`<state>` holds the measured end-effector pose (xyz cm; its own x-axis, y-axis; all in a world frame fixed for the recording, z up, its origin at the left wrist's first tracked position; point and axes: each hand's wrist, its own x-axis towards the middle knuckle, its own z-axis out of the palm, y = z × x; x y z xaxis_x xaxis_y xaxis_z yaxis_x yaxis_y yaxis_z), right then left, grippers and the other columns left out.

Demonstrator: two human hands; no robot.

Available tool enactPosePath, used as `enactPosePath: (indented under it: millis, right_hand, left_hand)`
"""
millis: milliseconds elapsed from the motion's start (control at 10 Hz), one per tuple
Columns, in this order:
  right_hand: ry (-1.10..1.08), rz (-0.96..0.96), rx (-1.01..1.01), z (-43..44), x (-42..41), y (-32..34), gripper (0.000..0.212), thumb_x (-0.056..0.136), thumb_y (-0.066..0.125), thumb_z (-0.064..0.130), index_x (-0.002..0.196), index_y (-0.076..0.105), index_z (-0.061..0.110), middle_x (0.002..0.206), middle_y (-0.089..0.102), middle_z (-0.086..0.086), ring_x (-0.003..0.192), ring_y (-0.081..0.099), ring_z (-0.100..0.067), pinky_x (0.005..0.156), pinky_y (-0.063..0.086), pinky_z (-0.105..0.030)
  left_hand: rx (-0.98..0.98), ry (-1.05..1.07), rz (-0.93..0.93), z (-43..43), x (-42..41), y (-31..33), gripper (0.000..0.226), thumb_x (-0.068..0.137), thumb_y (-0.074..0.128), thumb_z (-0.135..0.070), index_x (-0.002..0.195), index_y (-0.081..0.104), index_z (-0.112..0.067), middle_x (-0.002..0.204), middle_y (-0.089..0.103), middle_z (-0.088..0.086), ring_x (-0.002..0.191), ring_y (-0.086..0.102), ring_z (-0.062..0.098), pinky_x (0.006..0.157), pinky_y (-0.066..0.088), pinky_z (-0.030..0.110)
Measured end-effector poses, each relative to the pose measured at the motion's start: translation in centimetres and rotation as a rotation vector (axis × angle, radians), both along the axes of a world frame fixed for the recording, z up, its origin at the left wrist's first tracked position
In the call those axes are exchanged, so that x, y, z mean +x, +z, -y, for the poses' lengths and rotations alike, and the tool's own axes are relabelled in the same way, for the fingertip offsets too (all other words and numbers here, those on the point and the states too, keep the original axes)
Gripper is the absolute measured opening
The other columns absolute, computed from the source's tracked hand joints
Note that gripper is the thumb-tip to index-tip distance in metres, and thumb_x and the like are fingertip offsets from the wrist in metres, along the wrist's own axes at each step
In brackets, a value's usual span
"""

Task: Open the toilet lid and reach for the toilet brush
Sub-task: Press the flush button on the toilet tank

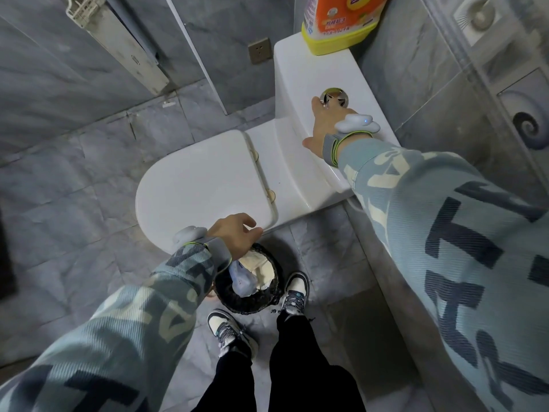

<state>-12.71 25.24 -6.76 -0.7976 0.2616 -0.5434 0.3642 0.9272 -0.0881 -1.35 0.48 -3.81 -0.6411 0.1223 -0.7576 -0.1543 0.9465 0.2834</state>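
The toilet lid (205,185) lies closed at the centre of the frame, and the left hand (234,233) sits at its lower edge with fingers loosely curled on the rim, gripping nothing firmly. At upper right, the right hand (322,126) rests open on the tank (300,72), fingertips touching the flush button (335,95). A yellow bottle (341,22) stands on the tank at the top, and a bin (252,281) sits below the left hand.

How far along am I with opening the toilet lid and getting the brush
Nothing is finished: the toilet lid is still down. In hand: your left hand is at its near edge, while your right hand rests on the tank by the flush button. Left: lifting it, reaching for the brush, which isn't visible.
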Motion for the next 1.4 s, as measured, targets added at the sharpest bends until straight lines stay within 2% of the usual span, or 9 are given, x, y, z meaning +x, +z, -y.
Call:
enactPosePath:
  millis: [200,400,500,600,700,800,1000,1300,1400]
  right_hand:
    - [0.035,-0.012,-0.012,0.6,0.2,0.9,0.093,0.073,0.062,0.05,0.152,0.022,0.02,0.157,0.024,-0.014,0.134,0.041,-0.042,0.103,0.039,-0.059]
    - [0.075,0.04,0.142,1.0,0.6,2.1,0.081,0.092,0.049,0.048,0.157,0.01,0.018,0.158,0.02,-0.009,0.129,0.045,-0.04,0.096,0.042,-0.051]
    - [0.09,0.036,0.172,1.1,0.6,2.4,0.073,0.094,0.047,0.043,0.154,0.016,0.017,0.155,0.024,-0.009,0.129,0.045,-0.039,0.096,0.041,-0.05]
    - [0.174,0.055,0.224,1.3,0.8,3.2,0.066,0.1,0.04,0.038,0.156,0.015,0.014,0.158,0.02,-0.01,0.135,0.038,-0.041,0.1,0.041,-0.053]
    - [0.154,0.048,0.18,1.1,0.7,3.2,0.061,0.099,0.042,0.036,0.153,0.023,0.013,0.156,0.023,-0.011,0.137,0.034,-0.041,0.104,0.039,-0.055]
    - [0.025,0.03,0.105,0.9,0.3,2.6,0.064,0.091,0.049,0.044,0.147,0.029,0.021,0.152,0.03,-0.01,0.129,0.043,-0.043,0.099,0.039,-0.054]
    - [0.014,-0.106,-0.061,0.6,0.8,2.5,0.069,0.09,0.06,0.032,0.15,0.032,0.013,0.154,0.028,-0.02,0.138,0.035,-0.041,0.108,0.035,-0.048]
    - [0.019,-0.107,-0.064,0.6,0.8,2.4,0.069,0.088,0.059,0.033,0.149,0.032,0.013,0.153,0.03,-0.021,0.137,0.037,-0.042,0.106,0.036,-0.049]
    - [0.017,-0.108,-0.065,0.6,0.8,2.3,0.07,0.089,0.059,0.033,0.15,0.032,0.013,0.153,0.03,-0.021,0.136,0.037,-0.042,0.106,0.036,-0.049]
  left_hand:
    - [-0.004,0.0,-0.013,0.4,0.4,-0.2,0.041,0.092,0.051,-0.044,0.126,0.059,-0.022,0.118,0.067,-0.001,0.102,0.055,0.017,0.084,0.038,0.026]
    - [-0.027,0.015,0.0,1.4,1.2,-0.7,0.039,0.092,0.052,-0.042,0.123,0.061,-0.021,0.116,0.067,-0.001,0.093,0.05,0.013,0.08,0.036,0.025]
    - [-0.053,0.028,0.045,2.1,1.5,-1.1,0.04,0.091,0.052,-0.045,0.123,0.061,-0.023,0.117,0.067,0.0,0.096,0.055,0.017,0.083,0.042,0.028]
    - [-0.066,0.044,0.068,2.7,1.6,-1.2,0.043,0.089,0.052,-0.048,0.124,0.06,-0.024,0.118,0.068,-0.001,0.101,0.06,0.021,0.086,0.047,0.03]
    - [-0.059,0.053,0.064,2.9,1.8,-1.1,0.042,0.09,0.053,-0.046,0.124,0.06,-0.023,0.117,0.069,0.0,0.094,0.058,0.018,0.082,0.045,0.027]
    - [-0.058,0.067,0.051,3.0,1.8,-1.0,0.041,0.09,0.053,-0.046,0.123,0.061,-0.023,0.117,0.069,0.001,0.1,0.061,0.021,0.083,0.045,0.027]
    - [-0.057,0.079,0.043,3.2,1.7,-1.0,0.041,0.09,0.054,-0.045,0.123,0.061,-0.024,0.118,0.069,0.0,0.108,0.062,0.022,0.082,0.043,0.027]
    - [-0.05,0.079,0.044,3.2,1.5,-1.2,0.04,0.091,0.053,-0.043,0.125,0.06,-0.022,0.12,0.068,0.001,0.096,0.057,0.018,0.079,0.04,0.025]
    - [-0.053,0.073,0.04,3.1,1.6,-1.4,0.04,0.091,0.053,-0.044,0.124,0.061,-0.023,0.121,0.068,0.001,0.107,0.061,0.021,0.081,0.041,0.026]
